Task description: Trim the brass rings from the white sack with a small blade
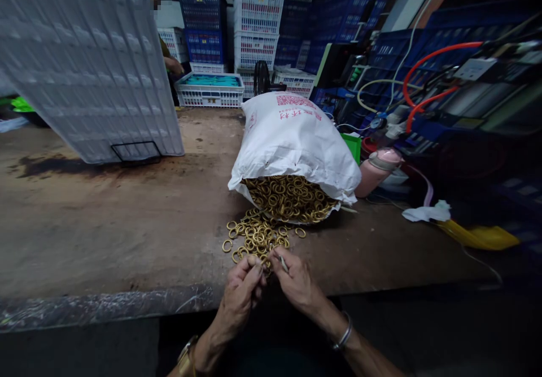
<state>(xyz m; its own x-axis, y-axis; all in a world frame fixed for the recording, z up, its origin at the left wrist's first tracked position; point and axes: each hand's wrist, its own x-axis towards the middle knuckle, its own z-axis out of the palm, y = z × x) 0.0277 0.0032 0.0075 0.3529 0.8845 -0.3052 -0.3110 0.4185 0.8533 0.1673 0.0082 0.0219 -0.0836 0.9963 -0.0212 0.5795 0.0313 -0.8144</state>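
Note:
A white sack (292, 140) lies on its side on the worn brown workbench (127, 224), its mouth open toward me and full of small brass rings. Several rings (254, 236) have spilled into a loose heap in front of it. My left hand (241, 295) is at the near edge of that heap, its fingers pinched together on something small that I cannot make out. My right hand (296, 281) is right beside it, fingertips almost touching the left, and it pinches a thin pale pin-like piece (283, 263).
A tall white ribbed plastic tray (88, 61) stands tilted at the back left. A pink flask (375, 171), a white rag (425, 213) and a yellow scoop (478, 236) lie to the right. Crates are stacked behind, where another person (169, 55) stands. Red hoses run at right.

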